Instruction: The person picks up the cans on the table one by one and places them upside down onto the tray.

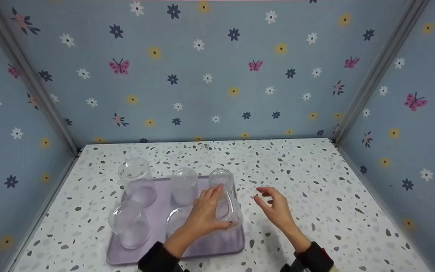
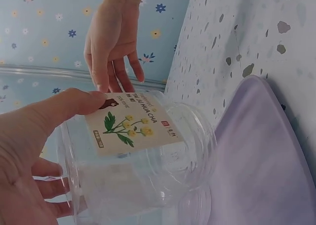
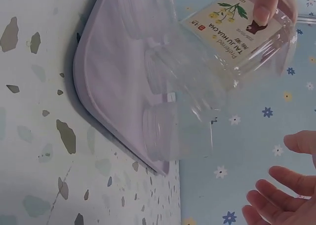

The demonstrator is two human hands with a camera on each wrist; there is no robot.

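My left hand (image 1: 203,216) grips a clear plastic jar (image 1: 234,213) over the right part of a pale purple tray (image 1: 213,247). The jar tilts, its neck turned down toward the tray in the left wrist view, where a cream label (image 2: 136,121) with yellow flowers faces out. My thumb (image 2: 81,102) presses beside that label. Apart from the jar, to its right, my right hand (image 1: 278,211) hovers with loosely bent fingers and holds nothing. More clear jars, such as one at the back middle (image 1: 184,185), stand on the tray.
Clear jars line the tray's left side, one at back left (image 1: 135,170) and one at front left (image 1: 127,219). Another jar (image 1: 221,176) stands at the back right corner. The speckled white table (image 1: 296,170) meets flowered blue walls (image 1: 217,60) behind and at both sides.
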